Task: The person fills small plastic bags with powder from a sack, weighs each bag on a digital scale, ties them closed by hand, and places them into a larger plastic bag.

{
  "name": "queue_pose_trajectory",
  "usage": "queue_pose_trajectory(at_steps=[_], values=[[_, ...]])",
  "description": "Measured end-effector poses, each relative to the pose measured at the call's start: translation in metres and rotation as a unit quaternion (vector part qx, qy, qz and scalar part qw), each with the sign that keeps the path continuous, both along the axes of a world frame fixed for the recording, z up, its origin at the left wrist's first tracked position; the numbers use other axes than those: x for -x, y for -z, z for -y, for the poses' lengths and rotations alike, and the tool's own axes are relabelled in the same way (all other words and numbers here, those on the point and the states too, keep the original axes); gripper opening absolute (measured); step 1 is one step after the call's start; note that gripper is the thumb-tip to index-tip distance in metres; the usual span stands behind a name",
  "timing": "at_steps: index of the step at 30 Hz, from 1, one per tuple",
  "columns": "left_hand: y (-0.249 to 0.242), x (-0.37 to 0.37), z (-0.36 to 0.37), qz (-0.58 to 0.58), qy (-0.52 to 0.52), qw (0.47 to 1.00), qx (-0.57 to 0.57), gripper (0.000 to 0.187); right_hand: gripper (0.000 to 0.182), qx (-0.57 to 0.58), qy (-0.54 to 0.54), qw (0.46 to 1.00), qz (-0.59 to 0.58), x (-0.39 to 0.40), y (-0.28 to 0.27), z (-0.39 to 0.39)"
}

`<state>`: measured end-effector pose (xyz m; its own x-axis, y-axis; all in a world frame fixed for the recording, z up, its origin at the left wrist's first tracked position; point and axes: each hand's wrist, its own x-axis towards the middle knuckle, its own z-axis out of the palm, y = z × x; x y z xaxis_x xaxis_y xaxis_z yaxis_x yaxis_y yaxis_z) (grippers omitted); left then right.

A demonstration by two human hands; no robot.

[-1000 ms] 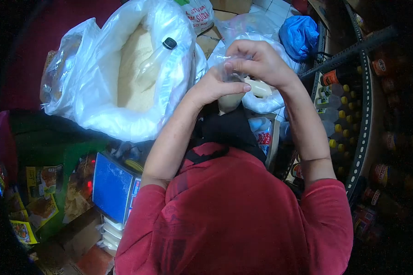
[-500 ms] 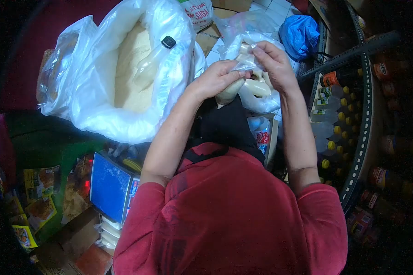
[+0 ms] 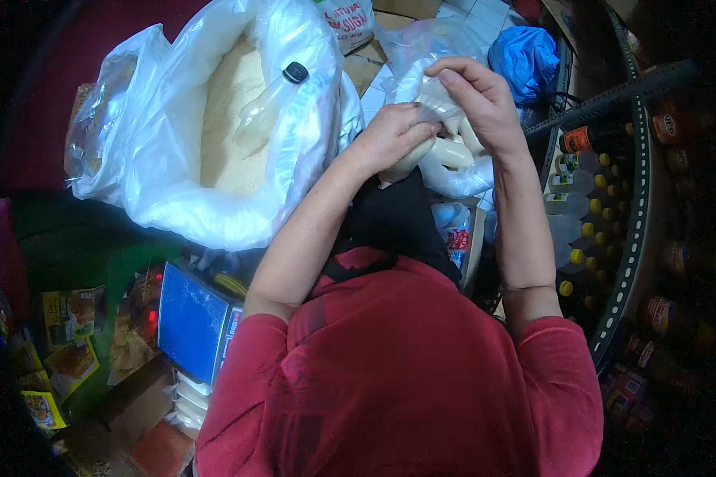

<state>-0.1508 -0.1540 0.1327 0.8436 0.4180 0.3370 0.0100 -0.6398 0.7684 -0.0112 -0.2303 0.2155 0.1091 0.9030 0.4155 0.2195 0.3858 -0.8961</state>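
Note:
My left hand (image 3: 394, 137) is wrapped round a small clear plastic bag of pale granules (image 3: 406, 164), just above my dark-clothed lap. The fingers of my right hand (image 3: 485, 103) pinch the bag's thin upper end and pull it up and to the right, stretching the film between both hands. Behind them, several filled pale bags (image 3: 453, 153) lie in a larger white plastic bag (image 3: 461, 181). To the left stands a big plastic-lined sack (image 3: 163, 195) of similar pale granules (image 3: 229, 119). A clear bottle with a black cap (image 3: 294, 72) rests on the granules.
A blue-topped weighing scale (image 3: 191, 318) is at lower left, with several filled bags (image 3: 189, 409) beneath it. On the right, a metal shelf frame (image 3: 630, 215) borders yellow-capped bottles (image 3: 569, 203). A blue plastic bag (image 3: 523, 63) and a printed sugar sack (image 3: 346, 24) lie at the back.
My right hand has moved slightly right and up, drawing the bag's upper end out further. My left hand has shifted a little to the right and keeps its grip.

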Motion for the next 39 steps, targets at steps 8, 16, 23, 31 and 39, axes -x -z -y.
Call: queue_pose_trajectory(at_steps=[8,16,23,31,39], values=[[-0.027,0.004,0.011,0.028,0.031,0.98,0.196,0.023,0.015,-0.018,0.042,0.986,0.163,0.016,-0.018,0.005],[0.002,0.018,-0.003,0.025,-0.017,0.987,0.155,0.026,0.015,0.05,0.14,0.946,-0.287,-0.014,0.065,-0.004],[0.001,-0.004,-0.007,0.037,-0.086,0.993,0.068,0.023,0.015,0.015,0.017,1.0,-0.015,0.017,-0.003,-0.004],[0.003,0.016,0.001,0.078,-0.026,0.987,0.137,0.022,0.012,0.061,0.072,0.935,-0.341,-0.02,0.052,-0.017],[0.014,-0.001,0.009,0.125,-0.211,0.958,-0.15,0.025,0.013,0.033,-0.01,0.945,-0.324,0.005,0.027,-0.032]])
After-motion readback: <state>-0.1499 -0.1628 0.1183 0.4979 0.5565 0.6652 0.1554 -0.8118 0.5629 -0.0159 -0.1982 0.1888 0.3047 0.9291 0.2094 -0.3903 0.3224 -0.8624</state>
